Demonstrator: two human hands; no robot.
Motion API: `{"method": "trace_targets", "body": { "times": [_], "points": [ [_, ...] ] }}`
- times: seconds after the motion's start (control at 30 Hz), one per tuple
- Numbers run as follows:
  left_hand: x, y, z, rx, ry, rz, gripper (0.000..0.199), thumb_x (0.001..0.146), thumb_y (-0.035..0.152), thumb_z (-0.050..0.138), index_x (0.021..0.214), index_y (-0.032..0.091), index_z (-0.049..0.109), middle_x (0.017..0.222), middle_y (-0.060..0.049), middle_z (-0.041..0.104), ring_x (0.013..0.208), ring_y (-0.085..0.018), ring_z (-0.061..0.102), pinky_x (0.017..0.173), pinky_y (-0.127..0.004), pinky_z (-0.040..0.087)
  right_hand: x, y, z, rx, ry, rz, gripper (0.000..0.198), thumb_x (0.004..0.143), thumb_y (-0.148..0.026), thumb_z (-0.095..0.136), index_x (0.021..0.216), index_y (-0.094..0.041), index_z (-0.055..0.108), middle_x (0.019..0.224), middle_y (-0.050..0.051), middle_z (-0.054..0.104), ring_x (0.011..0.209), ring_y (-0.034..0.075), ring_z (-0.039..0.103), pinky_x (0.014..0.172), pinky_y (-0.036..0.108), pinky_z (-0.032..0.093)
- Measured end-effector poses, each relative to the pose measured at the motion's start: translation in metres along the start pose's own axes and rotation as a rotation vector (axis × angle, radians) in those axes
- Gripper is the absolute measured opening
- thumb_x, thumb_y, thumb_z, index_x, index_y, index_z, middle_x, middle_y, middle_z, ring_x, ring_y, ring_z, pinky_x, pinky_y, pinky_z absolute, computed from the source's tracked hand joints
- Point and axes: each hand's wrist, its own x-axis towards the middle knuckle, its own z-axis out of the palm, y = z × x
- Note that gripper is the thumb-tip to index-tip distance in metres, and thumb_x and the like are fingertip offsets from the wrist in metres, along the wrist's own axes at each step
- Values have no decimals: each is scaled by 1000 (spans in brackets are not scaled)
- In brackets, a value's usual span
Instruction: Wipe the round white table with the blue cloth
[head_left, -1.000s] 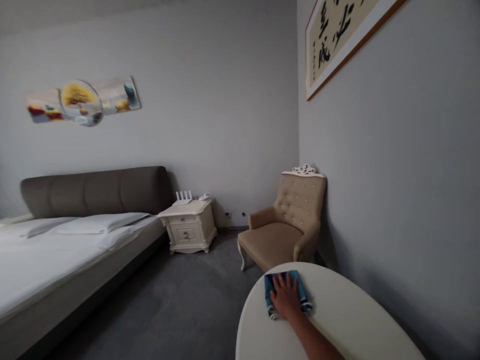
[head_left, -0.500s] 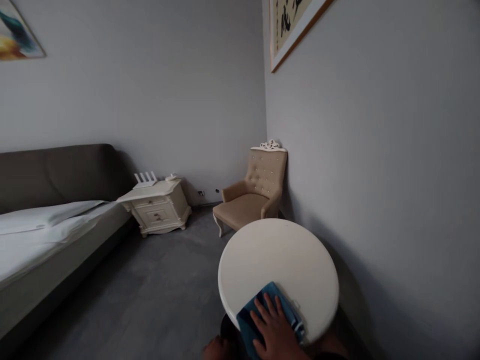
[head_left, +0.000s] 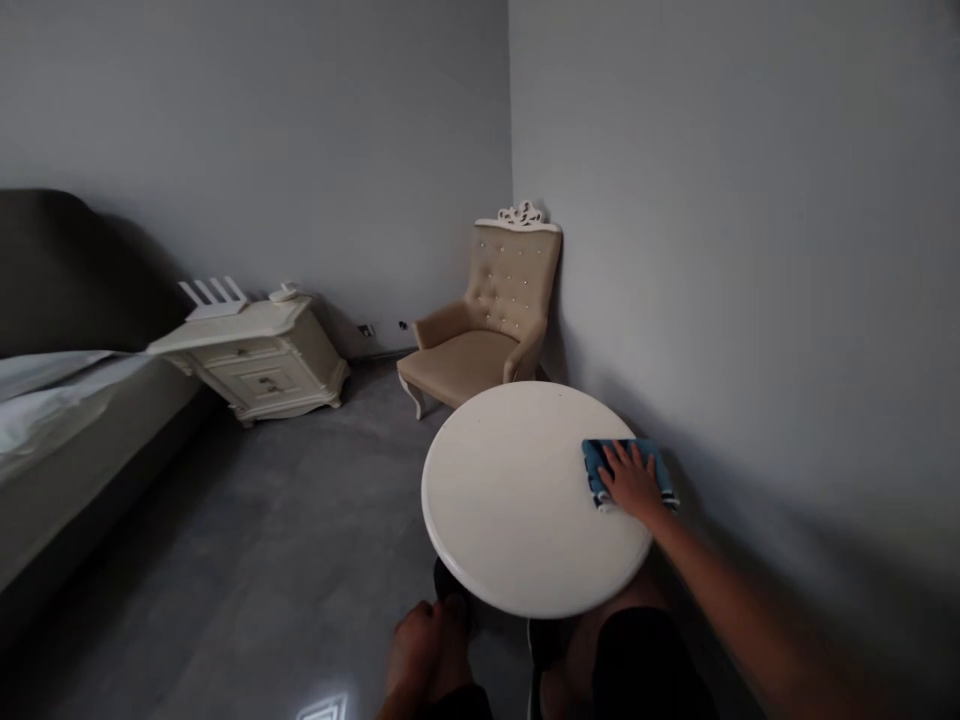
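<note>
A folded blue cloth [head_left: 592, 459] with dark patches and white edging lies at the right side of the round white table [head_left: 517, 500], partly past the rim. Flat on top of it is my right hand [head_left: 631, 482], fingers spread and arm stretched out; the palm hides the cloth's middle. My left hand [head_left: 417, 640] is low down by my leg, left of the table's near edge. Its fingers look curled in, with nothing visible in them, though the dim light blurs their outline.
Behind the table stands a tan armchair [head_left: 472, 362] in the corner. A cream nightstand [head_left: 277, 375] carries a white router [head_left: 216, 300] and a small white object [head_left: 283, 292]. To the left is a bed [head_left: 75, 440]. A grey wall [head_left: 750, 250] runs close along the right.
My right hand and the cloth have moved from the table's near edge to its right side. The view has shifted down and right; more of my left hand and legs shows.
</note>
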Motion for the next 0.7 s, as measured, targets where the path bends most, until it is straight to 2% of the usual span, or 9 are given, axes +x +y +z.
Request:
{"method": "trace_targets", "body": {
  "times": [0.1,0.2,0.3,0.4,0.53,0.63,0.7],
  "points": [
    [10,-4,2,-52,-67,-4,52,106,51,38,101,21,80,119,-22,86,121,-41,81,94,-45,62,68,-9,-3,13,-5,76,71,119,-55,28,181,-22,39,191,12,21,174,47,15,136,78,13],
    [14,0,-3,-77,-98,-21,59,108,56,34,102,23,82,120,-22,86,123,-42,80,96,-47,61,132,-38,-6,56,-9,130,73,119,-55,29,181,-19,37,191,15,20,172,50,14,134,81,10],
    [17,8,-11,-96,-123,-32,60,109,56,33,102,25,83,120,-20,87,122,-41,81,93,-45,62,186,-88,-7,121,-10,131,74,118,-54,29,181,-15,36,190,20,18,171,53,12,131,85,5],
    [23,10,-13,-86,-147,-24,58,110,51,32,105,26,85,120,-18,87,123,-39,81,94,-43,61,221,-157,-5,174,-17,45,74,117,-53,32,181,-14,37,190,19,19,170,54,11,131,84,0],
    [34,3,-5,-71,-147,-57,60,110,52,32,107,26,86,120,-18,87,122,-39,81,97,-43,61,225,-259,-5,205,-66,-149,74,117,-54,35,181,-17,36,191,15,18,172,53,7,133,80,-6],
    [36,0,2,-45,-111,-58,61,110,50,32,110,23,86,120,-20,87,124,-38,80,100,-43,60,197,-319,-7,240,-83,-307,74,117,-54,37,181,-17,35,191,14,18,172,52,6,134,78,-8],
    [35,2,4,-19,-98,-49,59,110,48,33,110,20,86,122,-22,86,125,-39,80,100,-43,60,166,-344,-10,271,-86,-399,73,117,-54,40,180,-17,38,191,13,20,173,51,7,135,77,-8]
  ]
}}
